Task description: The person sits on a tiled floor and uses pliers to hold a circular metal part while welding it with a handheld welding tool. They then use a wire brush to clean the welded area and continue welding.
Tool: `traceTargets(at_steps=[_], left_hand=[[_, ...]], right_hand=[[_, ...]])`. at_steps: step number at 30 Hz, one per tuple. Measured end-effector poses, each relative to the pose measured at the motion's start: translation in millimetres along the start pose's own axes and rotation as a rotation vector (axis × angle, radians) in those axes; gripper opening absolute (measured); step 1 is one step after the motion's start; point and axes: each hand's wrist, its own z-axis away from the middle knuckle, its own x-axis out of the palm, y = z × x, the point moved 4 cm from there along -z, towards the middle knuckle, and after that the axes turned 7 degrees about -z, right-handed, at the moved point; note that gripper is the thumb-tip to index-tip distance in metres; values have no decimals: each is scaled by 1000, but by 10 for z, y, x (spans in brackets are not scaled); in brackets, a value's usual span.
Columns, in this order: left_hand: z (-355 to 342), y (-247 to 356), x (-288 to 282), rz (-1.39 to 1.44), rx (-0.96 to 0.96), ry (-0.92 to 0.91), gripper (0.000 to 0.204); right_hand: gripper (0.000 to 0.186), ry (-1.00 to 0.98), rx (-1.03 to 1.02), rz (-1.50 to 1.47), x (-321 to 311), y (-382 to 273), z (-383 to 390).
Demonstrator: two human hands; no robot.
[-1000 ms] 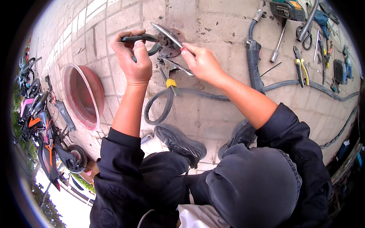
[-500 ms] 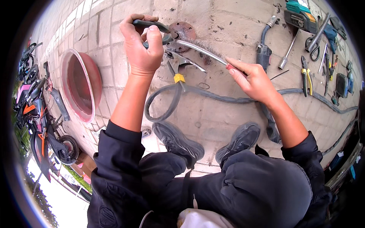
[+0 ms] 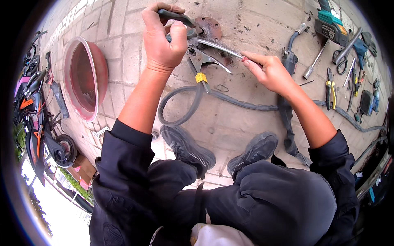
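Note:
My left hand [image 3: 166, 41] is closed around dark-handled pliers [image 3: 177, 17]. Their jaws reach the edge of a rusty round plate with holes [image 3: 211, 28] on the paving; what they grip, if anything, cannot be made out. Between thumb and fingers, my right hand [image 3: 271, 71] pinches the red end of what looks like a wire brush [image 3: 217, 46], with a curved silver strip and dark bristles. The brush's far end lies right beside the plier jaws. Just below it sits a silver metal clamp [image 3: 211, 60], joined to a black cable with a yellow band [image 3: 200, 77].
A reddish metal rim [image 3: 96, 78] stands at left, with motorbikes [image 3: 37, 123] beyond. The black cable [image 3: 246, 106] loops ahead of my shoes. On the right lie a cordless power tool [image 3: 330, 30], a cable connector [image 3: 289, 61], yellow-black pliers [image 3: 331, 88] and several other hand tools.
The whole scene has shifted slightly as my head moved. Both hands keep their holds; the brush has slid a little along the plate's near side, its strip lying flatter.

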Motion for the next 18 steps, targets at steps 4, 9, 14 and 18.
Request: traceTargets(at_steps=[4,9,14,18], left_hand=[[-15,59,95,-32,55,-8,35],[-42,-23,-41,9,21,-55,36],[-46,-14,13,20,48,-81,35],[-109,-12,-8,37,9,-95,35]], right_hand=[[30,-33,61,60,174,-52,-323],[30,53,-12,-26,18,118,15],[32,-112,137,122,172,-140,-373],[31,-23,-22,20,38,49,-268]])
